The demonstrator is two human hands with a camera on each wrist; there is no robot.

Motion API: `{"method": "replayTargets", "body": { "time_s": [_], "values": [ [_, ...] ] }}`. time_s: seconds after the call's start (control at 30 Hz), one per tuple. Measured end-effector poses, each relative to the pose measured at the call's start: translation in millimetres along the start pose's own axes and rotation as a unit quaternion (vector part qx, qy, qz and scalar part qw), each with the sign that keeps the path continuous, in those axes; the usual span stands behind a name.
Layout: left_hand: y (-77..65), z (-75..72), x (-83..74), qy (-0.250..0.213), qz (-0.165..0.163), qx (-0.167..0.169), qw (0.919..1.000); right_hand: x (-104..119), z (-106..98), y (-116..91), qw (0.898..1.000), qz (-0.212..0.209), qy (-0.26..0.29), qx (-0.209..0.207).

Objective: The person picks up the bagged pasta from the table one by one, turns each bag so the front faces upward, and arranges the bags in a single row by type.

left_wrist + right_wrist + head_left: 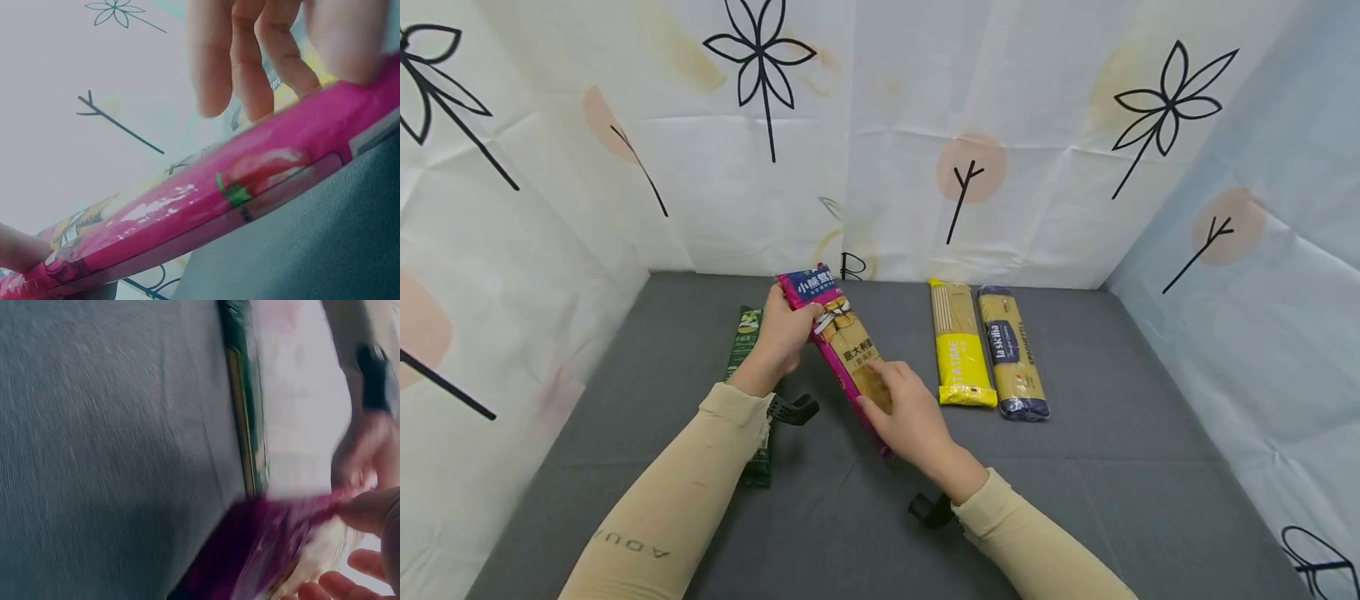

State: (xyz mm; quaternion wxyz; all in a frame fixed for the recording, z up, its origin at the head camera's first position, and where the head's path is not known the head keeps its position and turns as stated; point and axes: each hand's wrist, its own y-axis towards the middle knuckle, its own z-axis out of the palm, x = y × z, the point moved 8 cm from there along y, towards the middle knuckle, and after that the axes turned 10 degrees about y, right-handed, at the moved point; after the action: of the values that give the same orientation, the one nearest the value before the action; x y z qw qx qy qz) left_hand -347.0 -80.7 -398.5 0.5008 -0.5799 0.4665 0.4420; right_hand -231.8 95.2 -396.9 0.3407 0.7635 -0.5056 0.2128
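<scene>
Up off the grey table (pixel 1112 500), a magenta-edged pasta packet (pixel 850 342) is being held two-handed by someone in beige sleeves (pixel 662 500). It's slanted, with the navy-labelled end at the upper left and the other end down toward the lower right.

Left hand (pixel 781 337) has it pinched near that navy end, thumb over the front, so most of the packet's length sticks out past that grip toward the right hand (pixel 912 412). That right hand is also clamped on it, way down near the lower end, thumb on one side and fingers laid over the front. A magenta corner pokes out below the right thumb, and the printed middle shows between the two hands. Both wrist views get kinda blurry around the fingers, so can't tell exactly how each fingertip sits.

As for the rest, a green packet (pixel 745 337) lies on the table behind the left hand and forearm, partly covered by them. Off to the right, well apart from it, a yellow pasta packet (pixel 964 371) and a blue-ended one (pixel 1011 358) lie side by side. Patterned white cloth (pixel 895 108) hangs at the back.
</scene>
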Motion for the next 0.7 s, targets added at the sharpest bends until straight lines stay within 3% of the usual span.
{"method": "replayTargets", "body": {
  "time_s": [0.13, 0.33, 0.57, 0.63, 0.7],
  "values": [
    [2.4, 1.0, 2.3, -0.028, -0.010, 0.009, 0.9995, -20, -8, 4, 0.993, 0.066, 0.096, 0.011],
    [4.2, 3.8, 1.7, -0.061, -0.013, 0.033, 0.9975, -38, -7, 2, 0.978, 0.111, 0.170, 0.053],
    [6.3, 8.8, 0.7, -0.064, 0.008, 0.044, 0.9970, -47, 7, -2, 0.928, 0.154, 0.316, 0.123],
    [6.7, 11.4, 1.9, -0.055, 0.021, 0.043, 0.9973, -48, 10, -3, 0.925, 0.157, 0.322, 0.126],
    [7.0, 15.1, 3.3, -0.042, 0.037, 0.046, 0.9974, -50, 10, -3, 0.929, 0.155, 0.316, 0.115]
  ]
}}
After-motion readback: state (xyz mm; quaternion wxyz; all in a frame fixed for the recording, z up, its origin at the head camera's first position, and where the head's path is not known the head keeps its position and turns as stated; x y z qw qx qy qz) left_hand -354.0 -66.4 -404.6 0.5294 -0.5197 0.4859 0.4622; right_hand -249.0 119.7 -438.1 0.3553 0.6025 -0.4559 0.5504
